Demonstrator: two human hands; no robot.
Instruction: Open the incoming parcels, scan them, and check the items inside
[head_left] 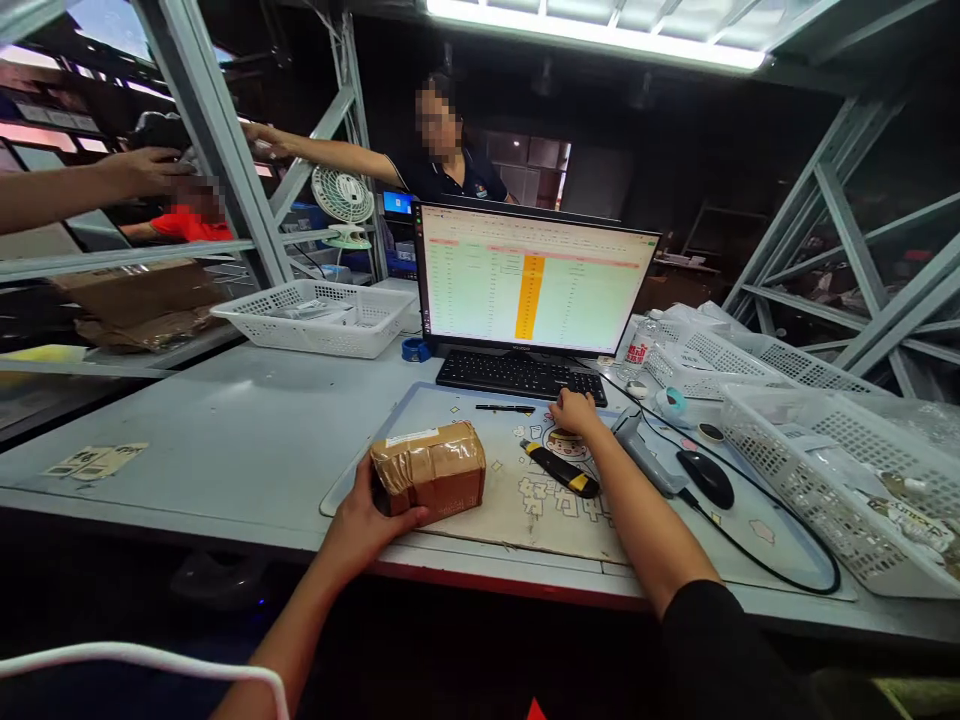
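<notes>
My left hand (365,518) grips the near left side of a small brown taped parcel (431,467) that rests on the desk mat (525,500). My right hand (573,411) reaches forward with fingers curled down onto the near right edge of the black keyboard (517,375). A black and yellow utility knife (561,470) lies on the mat between my arms. A black pen (504,408) lies just in front of the keyboard. The monitor (531,280) shows a spreadsheet with an orange column.
A barcode scanner (642,452) and a black mouse (706,477) lie right of my arm, with a trailing cable. White baskets stand at left (319,318) and right (840,480). A person (442,160) behind the monitor reaches toward the shelf frame; another hand (142,172) enters from the left.
</notes>
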